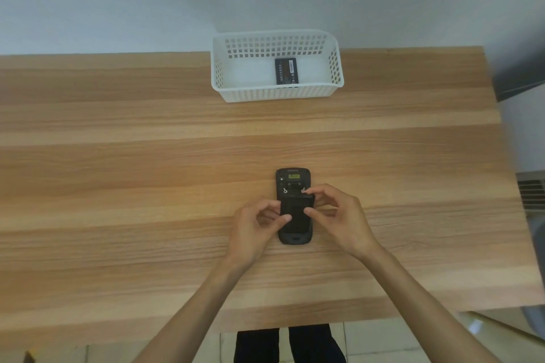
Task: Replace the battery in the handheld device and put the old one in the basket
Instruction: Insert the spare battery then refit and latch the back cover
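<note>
A black handheld device [292,180] lies face down on the wooden table [147,171], its back upward. A black back cover [296,211] rests over its lower half. My left hand [256,230] pinches the cover's left edge with thumb and fingers. My right hand [339,215] holds the cover's right edge, one fingertip near a small latch at the upper right. A dark battery [285,72] with a printed label lies flat inside the white perforated basket [233,91] at the table's far edge.
The table's right edge runs close past the basket and my right arm. A dark object [519,79] and a vent [530,194] sit beyond that edge. The wall rises directly behind the basket.
</note>
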Demonstrator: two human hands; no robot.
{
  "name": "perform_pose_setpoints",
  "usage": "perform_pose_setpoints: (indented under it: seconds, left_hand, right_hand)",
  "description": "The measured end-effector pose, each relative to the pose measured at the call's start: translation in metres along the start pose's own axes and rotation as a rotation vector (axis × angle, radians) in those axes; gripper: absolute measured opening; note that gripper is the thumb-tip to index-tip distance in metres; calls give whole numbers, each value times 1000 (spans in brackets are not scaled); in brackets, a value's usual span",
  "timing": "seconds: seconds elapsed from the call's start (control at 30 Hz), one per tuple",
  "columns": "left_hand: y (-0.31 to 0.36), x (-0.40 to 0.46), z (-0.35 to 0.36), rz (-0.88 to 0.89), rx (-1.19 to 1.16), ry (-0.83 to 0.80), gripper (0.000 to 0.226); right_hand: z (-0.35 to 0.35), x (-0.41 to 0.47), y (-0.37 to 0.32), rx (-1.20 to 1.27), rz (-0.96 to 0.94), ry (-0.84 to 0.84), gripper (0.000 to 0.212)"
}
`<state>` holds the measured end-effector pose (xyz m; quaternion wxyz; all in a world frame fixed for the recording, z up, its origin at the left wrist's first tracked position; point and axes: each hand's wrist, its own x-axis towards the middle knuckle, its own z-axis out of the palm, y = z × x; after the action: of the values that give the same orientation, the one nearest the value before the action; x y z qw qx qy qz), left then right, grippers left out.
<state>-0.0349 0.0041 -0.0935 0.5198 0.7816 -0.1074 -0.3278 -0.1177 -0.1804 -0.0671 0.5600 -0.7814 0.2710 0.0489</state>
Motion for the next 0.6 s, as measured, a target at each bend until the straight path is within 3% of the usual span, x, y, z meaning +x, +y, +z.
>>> perform_pose_setpoints:
  seconds: [0.6]
  left_hand:
    - [-6,-6,1,46,14,11,18]
  right_hand:
    - [2,-5,8,-75,-62,10,31]
